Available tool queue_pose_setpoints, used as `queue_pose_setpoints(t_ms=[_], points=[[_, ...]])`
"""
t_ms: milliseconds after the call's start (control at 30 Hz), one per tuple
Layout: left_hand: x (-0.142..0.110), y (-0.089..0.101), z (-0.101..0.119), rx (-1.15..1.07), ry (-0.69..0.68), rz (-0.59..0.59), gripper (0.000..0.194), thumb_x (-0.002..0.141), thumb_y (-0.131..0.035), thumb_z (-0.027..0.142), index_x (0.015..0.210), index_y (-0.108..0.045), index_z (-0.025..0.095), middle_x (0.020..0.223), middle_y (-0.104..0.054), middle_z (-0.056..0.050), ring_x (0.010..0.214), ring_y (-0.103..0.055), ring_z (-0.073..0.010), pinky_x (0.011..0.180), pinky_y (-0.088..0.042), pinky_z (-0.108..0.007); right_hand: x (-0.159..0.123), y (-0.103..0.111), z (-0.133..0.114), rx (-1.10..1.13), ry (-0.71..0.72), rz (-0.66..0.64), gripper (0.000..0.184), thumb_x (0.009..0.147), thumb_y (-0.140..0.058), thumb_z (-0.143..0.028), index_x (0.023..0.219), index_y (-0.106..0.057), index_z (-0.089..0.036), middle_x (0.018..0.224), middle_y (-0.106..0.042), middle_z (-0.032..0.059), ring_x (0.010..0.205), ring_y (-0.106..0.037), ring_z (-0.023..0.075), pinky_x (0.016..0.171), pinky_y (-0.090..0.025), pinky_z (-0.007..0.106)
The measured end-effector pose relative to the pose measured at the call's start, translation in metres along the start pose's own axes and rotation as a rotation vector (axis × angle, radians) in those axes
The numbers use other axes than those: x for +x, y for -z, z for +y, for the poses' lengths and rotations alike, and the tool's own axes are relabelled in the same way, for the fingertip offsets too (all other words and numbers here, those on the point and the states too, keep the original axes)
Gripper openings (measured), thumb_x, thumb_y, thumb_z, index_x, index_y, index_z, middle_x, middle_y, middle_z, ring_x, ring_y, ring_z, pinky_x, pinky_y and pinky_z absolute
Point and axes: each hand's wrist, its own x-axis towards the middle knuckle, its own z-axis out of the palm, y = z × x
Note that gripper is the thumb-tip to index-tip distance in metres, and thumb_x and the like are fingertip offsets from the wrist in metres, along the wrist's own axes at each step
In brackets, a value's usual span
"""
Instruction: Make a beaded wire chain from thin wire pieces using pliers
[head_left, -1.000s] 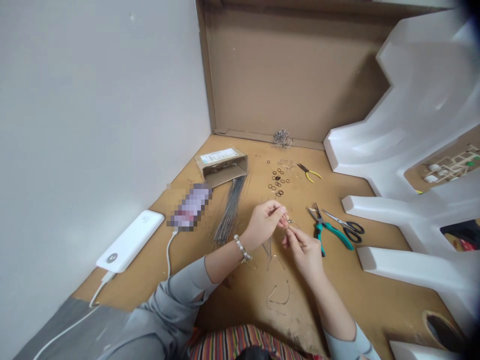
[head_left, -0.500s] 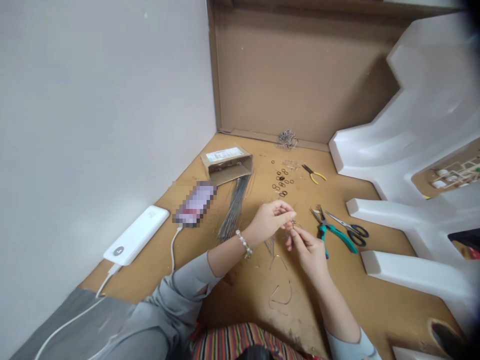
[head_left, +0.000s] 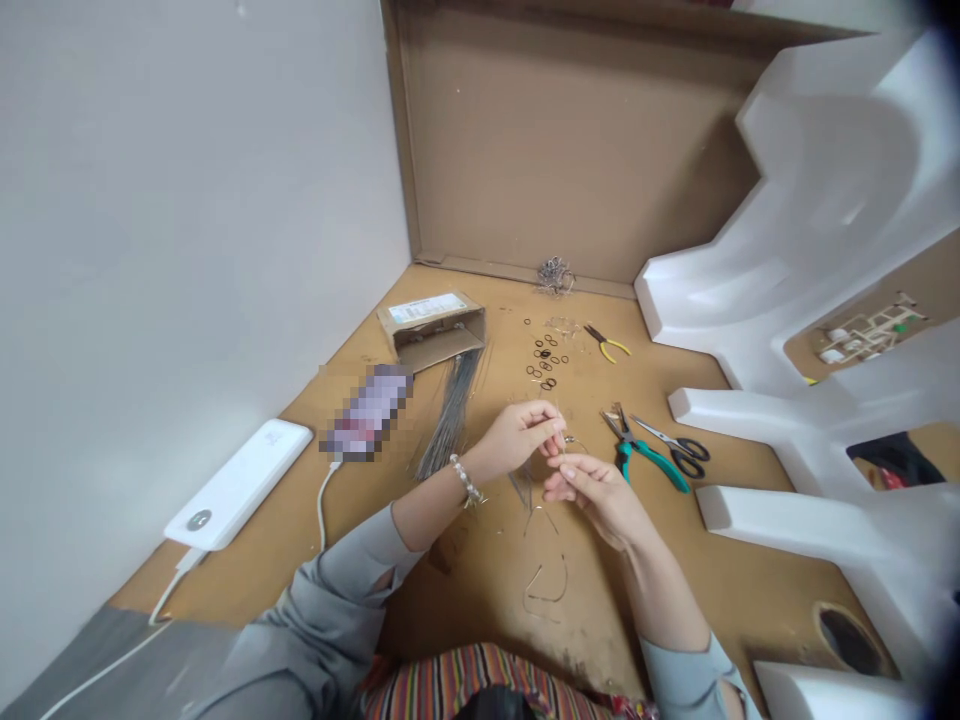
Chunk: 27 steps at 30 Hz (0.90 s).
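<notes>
Over the middle of the table, my left hand (head_left: 527, 436) and my right hand (head_left: 598, 492) meet, both closed in a pinch on a thin wire (head_left: 559, 412). The wire's upper end sticks up past my left fingertips; the stretch between the fingers is mostly hidden. A small bent wire piece (head_left: 571, 440) shows just beyond my right fingers. Below the hands lie several bent wires (head_left: 553, 598) on the tabletop. A bundle of straight grey wires (head_left: 450, 415) rests left of my left hand, partly inside an open cardboard box (head_left: 435, 330). Black rings (head_left: 545, 355) lie scattered beyond the hands.
Teal-handled pliers (head_left: 646, 455), scissors (head_left: 679, 445) and yellow-handled pliers (head_left: 609, 345) lie to the right. A wire tangle (head_left: 555, 275) sits at the back. On the left are a white power bank (head_left: 240, 485) and a cabled phone (head_left: 371, 410). White foam (head_left: 772, 525) borders the right.
The view has shifted slightly, moving the scene left in the picture. My hands have tilted the wire more upright, and its end now shows above my left fingers.
</notes>
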Motion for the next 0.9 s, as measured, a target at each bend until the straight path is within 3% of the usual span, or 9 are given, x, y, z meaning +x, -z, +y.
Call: queue_pose_setpoints(t_ms=[300,500,667,900], points=[[-0.008,-0.0071,0.0038,0.138,-0.087,0.176,0.021,0.084,-0.05,0.033,0.074,-0.053,0.015,0.064,-0.059,0.0,0.059,-0.057,-0.0083,0.06,-0.047,-0.021,0.0037,-0.0008,0.0077,-0.086,0.089,0.053,0.023,0.077,-0.066,-0.033,0.095,-0.068,-0.019,0.072,-0.07,0.0025,0.063,-0.065,0.0137,0.069,-0.049,0.03],[-0.0086,-0.0065,0.0032,0.143,-0.068,0.128,0.023,0.086,-0.047,0.036,0.076,-0.051,0.015,0.067,-0.061,-0.001,0.056,-0.057,-0.0084,0.057,-0.048,-0.021,0.002,-0.0048,0.0051,-0.293,0.163,0.125,0.024,0.076,-0.065,-0.038,0.088,-0.07,-0.018,0.07,-0.067,0.0018,0.059,-0.059,0.0122,0.068,-0.047,0.03],[-0.0072,-0.0067,0.0024,0.119,-0.071,0.097,0.023,0.085,-0.049,0.034,0.073,-0.05,0.015,0.064,-0.061,-0.001,0.057,-0.057,-0.0085,0.059,-0.048,-0.021,-0.0012,-0.0047,-0.001,-0.397,0.129,0.084,0.028,0.076,-0.063,-0.042,0.086,-0.07,-0.016,0.062,-0.061,0.0002,0.054,-0.053,0.0106,0.06,-0.044,0.028],[-0.0078,-0.0079,0.0003,0.127,-0.044,0.145,0.023,0.085,-0.049,0.035,0.074,-0.051,0.015,0.066,-0.062,-0.001,0.054,-0.057,-0.0074,0.056,-0.047,-0.02,0.0005,0.0003,0.0046,-0.464,0.133,0.11,0.038,0.077,-0.059,-0.047,0.094,-0.07,-0.015,0.06,-0.058,-0.0001,0.054,-0.051,0.0108,0.057,-0.044,0.027]])
